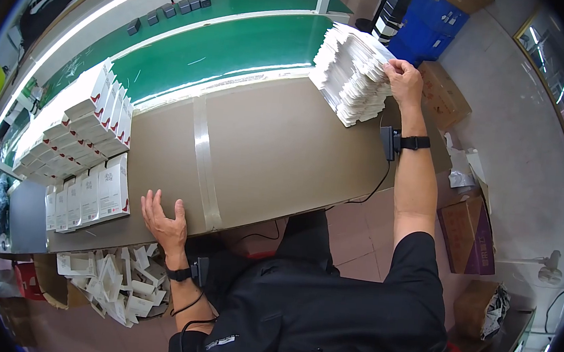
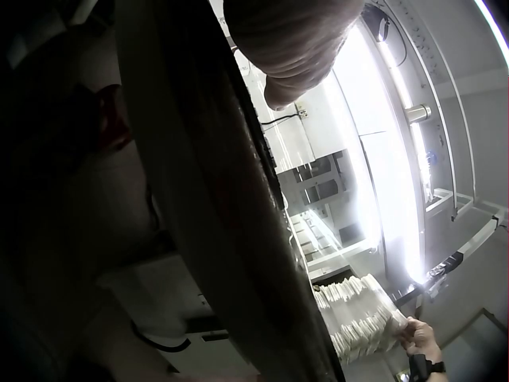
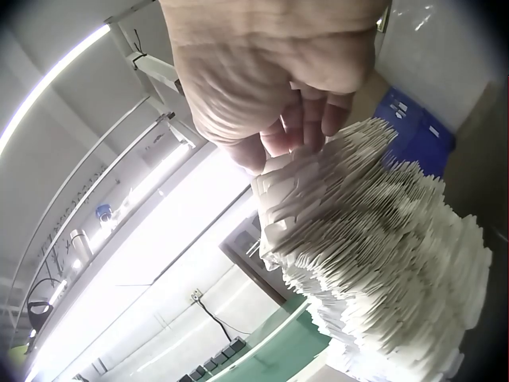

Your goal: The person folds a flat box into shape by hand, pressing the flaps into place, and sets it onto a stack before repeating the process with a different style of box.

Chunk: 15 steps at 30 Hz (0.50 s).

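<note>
Where right hand (image 1: 405, 83) pinches, stack (image 1: 355, 72) stands long-axis upright.

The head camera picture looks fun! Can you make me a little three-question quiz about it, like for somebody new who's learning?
1. Pick one: what do the fingers of the right hand touch? A: a blue bin. B: the white pile. C: a cardboard box.
2. True or false: the white boxes stand toward the person's left on the brown table.
3. Fill the gap: the long surface just behind the brown table is coloured ____.

Key: 1. B. 2. True. 3. Green.
</note>
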Each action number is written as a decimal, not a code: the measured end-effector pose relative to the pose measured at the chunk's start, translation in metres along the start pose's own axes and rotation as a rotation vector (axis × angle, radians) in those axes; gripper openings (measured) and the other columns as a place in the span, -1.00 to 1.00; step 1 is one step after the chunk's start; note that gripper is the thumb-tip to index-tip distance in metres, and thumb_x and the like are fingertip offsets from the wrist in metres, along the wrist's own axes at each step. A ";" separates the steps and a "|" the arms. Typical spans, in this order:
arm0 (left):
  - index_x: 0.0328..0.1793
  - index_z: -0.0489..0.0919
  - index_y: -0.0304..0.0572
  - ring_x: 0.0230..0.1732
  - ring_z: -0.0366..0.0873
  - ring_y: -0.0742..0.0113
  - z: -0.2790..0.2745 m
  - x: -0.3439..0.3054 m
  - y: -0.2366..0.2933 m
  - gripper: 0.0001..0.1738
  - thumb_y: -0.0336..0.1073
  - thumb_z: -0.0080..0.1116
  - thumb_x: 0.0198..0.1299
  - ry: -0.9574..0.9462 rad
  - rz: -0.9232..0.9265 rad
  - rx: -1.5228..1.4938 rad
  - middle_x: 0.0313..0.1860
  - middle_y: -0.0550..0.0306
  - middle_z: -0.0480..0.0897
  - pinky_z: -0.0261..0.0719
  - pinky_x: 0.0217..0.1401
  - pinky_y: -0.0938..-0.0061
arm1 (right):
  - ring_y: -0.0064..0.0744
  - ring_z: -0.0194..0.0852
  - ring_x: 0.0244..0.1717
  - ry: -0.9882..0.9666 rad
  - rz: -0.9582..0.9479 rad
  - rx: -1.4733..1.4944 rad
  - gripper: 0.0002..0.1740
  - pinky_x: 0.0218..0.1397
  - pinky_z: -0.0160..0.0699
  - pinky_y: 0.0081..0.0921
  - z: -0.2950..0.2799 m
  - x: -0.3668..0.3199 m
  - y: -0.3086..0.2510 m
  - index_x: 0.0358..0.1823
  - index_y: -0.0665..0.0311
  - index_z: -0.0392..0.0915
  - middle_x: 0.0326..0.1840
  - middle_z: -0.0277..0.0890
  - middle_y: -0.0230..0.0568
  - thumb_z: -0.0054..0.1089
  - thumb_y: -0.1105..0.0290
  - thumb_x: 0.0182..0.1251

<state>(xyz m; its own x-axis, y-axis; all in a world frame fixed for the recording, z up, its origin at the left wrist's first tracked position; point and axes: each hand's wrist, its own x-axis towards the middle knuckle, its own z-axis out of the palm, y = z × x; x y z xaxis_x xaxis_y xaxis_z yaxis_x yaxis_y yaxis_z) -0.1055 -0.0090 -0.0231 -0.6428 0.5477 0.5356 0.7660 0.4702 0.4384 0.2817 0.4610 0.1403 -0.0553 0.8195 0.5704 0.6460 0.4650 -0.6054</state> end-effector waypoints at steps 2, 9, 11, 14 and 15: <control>0.38 0.54 -0.22 0.59 0.23 -0.21 0.000 0.000 0.000 -0.37 -0.12 0.39 0.23 0.002 -0.003 0.000 0.47 -0.15 0.47 0.19 0.61 -0.04 | -0.42 0.74 -0.17 0.003 0.010 -0.034 -0.58 -0.02 0.66 -0.48 0.000 0.000 -0.002 -0.01 0.34 0.75 -0.15 0.78 -0.14 0.47 0.14 0.28; 0.37 0.55 -0.23 0.59 0.24 -0.19 0.000 0.000 -0.001 -0.38 -0.12 0.39 0.24 0.007 -0.003 -0.005 0.47 -0.14 0.47 0.20 0.61 -0.03 | -0.15 0.75 -0.07 -0.043 0.034 -0.075 -0.47 0.07 0.66 -0.33 -0.001 0.003 -0.003 0.00 0.34 0.74 -0.06 0.76 -0.01 0.44 0.02 0.21; 0.37 0.55 -0.23 0.59 0.24 -0.19 0.000 -0.001 0.000 -0.38 -0.12 0.39 0.24 0.007 -0.003 -0.003 0.47 -0.15 0.47 0.20 0.61 -0.03 | -0.14 0.75 -0.05 -0.052 0.052 -0.076 -0.48 0.08 0.66 -0.33 -0.003 0.002 -0.006 -0.01 0.33 0.74 -0.05 0.76 -0.01 0.45 0.02 0.21; 0.37 0.55 -0.23 0.59 0.24 -0.19 0.000 0.000 0.000 -0.38 -0.12 0.39 0.24 0.011 -0.003 0.000 0.47 -0.15 0.47 0.21 0.61 -0.03 | -0.14 0.75 -0.05 -0.050 0.064 -0.047 -0.48 0.09 0.66 -0.33 -0.002 0.004 -0.006 0.00 0.33 0.74 -0.06 0.76 -0.01 0.44 0.02 0.21; 0.37 0.56 -0.23 0.59 0.24 -0.19 -0.001 0.000 0.001 -0.38 -0.12 0.39 0.24 0.011 -0.003 -0.002 0.47 -0.15 0.48 0.21 0.61 -0.02 | -0.14 0.75 -0.05 -0.050 0.071 -0.033 -0.48 0.09 0.66 -0.33 -0.002 0.005 -0.006 0.00 0.33 0.74 -0.06 0.76 0.00 0.44 0.02 0.21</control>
<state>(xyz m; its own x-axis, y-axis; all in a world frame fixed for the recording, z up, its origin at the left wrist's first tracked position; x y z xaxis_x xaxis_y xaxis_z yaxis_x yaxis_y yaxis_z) -0.1050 -0.0092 -0.0225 -0.6446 0.5389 0.5423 0.7643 0.4700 0.4414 0.2789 0.4612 0.1482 -0.0454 0.8661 0.4978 0.6741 0.3943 -0.6246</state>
